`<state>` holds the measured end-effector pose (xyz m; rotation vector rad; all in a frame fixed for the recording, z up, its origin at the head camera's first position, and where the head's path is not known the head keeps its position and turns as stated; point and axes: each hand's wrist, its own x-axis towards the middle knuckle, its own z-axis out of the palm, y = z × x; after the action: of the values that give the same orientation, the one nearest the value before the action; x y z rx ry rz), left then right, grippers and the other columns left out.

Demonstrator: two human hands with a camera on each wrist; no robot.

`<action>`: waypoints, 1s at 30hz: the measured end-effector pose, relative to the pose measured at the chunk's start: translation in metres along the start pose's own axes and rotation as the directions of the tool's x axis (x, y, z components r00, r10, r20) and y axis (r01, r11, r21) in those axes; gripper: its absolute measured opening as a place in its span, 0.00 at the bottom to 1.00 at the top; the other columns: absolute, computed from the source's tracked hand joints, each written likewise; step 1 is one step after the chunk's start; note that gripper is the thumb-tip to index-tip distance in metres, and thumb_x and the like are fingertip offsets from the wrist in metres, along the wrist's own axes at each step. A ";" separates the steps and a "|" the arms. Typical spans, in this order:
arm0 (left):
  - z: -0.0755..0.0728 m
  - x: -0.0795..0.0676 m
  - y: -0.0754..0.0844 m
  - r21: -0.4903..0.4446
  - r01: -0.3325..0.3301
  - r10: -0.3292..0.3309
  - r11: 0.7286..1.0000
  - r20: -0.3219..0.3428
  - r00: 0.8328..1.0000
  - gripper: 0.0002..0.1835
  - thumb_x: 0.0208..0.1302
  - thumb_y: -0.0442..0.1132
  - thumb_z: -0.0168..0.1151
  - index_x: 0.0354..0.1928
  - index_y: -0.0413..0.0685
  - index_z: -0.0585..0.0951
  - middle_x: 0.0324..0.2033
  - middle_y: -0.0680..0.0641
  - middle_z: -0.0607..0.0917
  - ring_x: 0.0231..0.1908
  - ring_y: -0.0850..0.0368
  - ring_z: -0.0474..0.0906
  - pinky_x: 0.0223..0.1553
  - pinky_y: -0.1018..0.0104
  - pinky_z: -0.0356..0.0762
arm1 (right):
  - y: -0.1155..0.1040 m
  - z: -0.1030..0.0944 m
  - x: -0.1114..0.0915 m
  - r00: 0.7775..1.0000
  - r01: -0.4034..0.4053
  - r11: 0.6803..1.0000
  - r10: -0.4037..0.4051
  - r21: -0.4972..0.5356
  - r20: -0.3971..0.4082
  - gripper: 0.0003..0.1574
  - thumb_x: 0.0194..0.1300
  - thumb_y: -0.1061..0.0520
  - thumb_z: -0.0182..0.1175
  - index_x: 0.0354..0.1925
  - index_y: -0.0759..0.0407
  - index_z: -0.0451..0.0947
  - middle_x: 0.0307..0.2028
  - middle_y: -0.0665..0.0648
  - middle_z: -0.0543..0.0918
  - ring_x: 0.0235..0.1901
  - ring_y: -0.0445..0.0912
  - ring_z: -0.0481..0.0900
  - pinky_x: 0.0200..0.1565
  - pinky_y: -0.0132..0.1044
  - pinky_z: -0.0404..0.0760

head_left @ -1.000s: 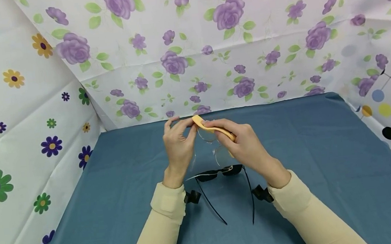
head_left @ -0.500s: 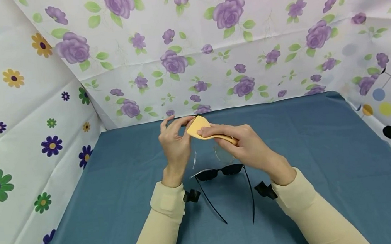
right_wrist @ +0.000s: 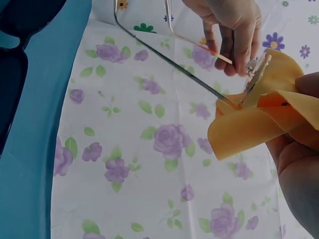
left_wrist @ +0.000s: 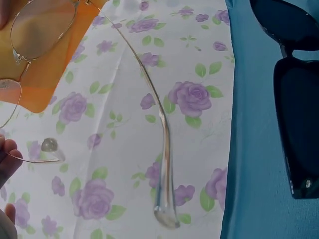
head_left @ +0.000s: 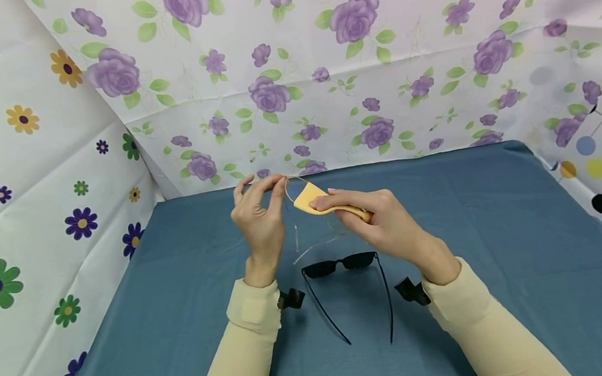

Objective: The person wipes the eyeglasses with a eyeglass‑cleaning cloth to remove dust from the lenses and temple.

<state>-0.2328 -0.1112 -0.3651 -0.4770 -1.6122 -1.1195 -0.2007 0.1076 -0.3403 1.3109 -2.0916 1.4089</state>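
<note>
Between both hands is a pair of thin wire-rimmed eyeglasses (left_wrist: 42,27) with clear lenses, raised over the table. The left hand (head_left: 261,227) pinches it near one hinge with thumb and fingertips. A folded yellow cloth (head_left: 310,198) is in the right hand (head_left: 392,225), thumb on top, gripped around the other part of the glasses and hiding it. One round rim shows between the left fingertips and the cloth's edge. In the left wrist view a temple arm (left_wrist: 166,144) with a clear tip hangs free. Black sunglasses (head_left: 321,269) lie below the hands, arms unfolded.
A blue cloth (head_left: 185,341) covers the table. White sheeting with purple flowers (head_left: 271,95) stands behind it, and more patterned sheets hang at left and right. Small black wrist cameras (head_left: 291,299) sit at both cuffs, near the sunglasses.
The left hand has shifted left with the eyeglasses. The cloth has turned flatter and now sits farther from the left fingers, so a rim shows between them. The sunglasses stay put.
</note>
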 end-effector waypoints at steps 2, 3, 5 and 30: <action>0.000 0.000 -0.001 0.003 -0.004 0.004 1.000 -0.007 1.000 0.03 0.66 0.29 0.72 0.37 0.33 0.89 0.31 0.38 0.90 0.31 0.43 0.86 0.62 0.41 0.71 | 0.001 -0.001 -0.001 1.000 -0.007 1.000 0.007 -0.012 -0.009 0.22 0.72 0.73 0.59 0.58 0.60 0.85 0.29 0.48 0.86 0.22 0.40 0.76 0.24 0.32 0.69; 0.000 0.000 -0.001 0.004 -0.004 0.004 1.000 -0.008 1.000 0.04 0.66 0.30 0.72 0.37 0.33 0.89 0.31 0.38 0.90 0.31 0.43 0.86 0.62 0.40 0.71 | 0.002 -0.001 -0.001 1.000 -0.011 1.000 0.011 -0.018 -0.013 0.22 0.72 0.73 0.59 0.58 0.60 0.85 0.35 0.50 0.89 0.18 0.38 0.71 0.24 0.33 0.69; -0.001 0.000 -0.001 0.007 -0.007 0.007 1.000 -0.008 1.000 0.05 0.66 0.31 0.72 0.37 0.33 0.89 0.31 0.38 0.90 0.31 0.43 0.86 0.63 0.41 0.71 | 0.004 -0.002 -0.001 0.999 -0.026 0.999 0.025 -0.038 -0.023 0.22 0.73 0.73 0.59 0.59 0.59 0.85 0.45 0.51 0.90 0.13 0.35 0.60 0.22 0.33 0.65; -0.001 0.001 -0.004 0.017 0.009 -0.008 1.000 -0.029 1.000 0.03 0.65 0.29 0.72 0.37 0.34 0.90 0.30 0.39 0.90 0.30 0.44 0.86 0.64 0.44 0.70 | 0.008 -0.028 0.001 0.849 -0.499 0.863 0.504 0.076 -0.161 0.14 0.80 0.53 0.58 0.55 0.56 0.85 0.54 0.58 0.85 0.39 0.54 0.81 0.32 0.40 0.84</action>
<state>-0.2358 -0.1140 -0.3657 -0.4409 -1.5987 -1.1130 -0.2138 0.1320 -0.3310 0.6248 -2.3970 1.6868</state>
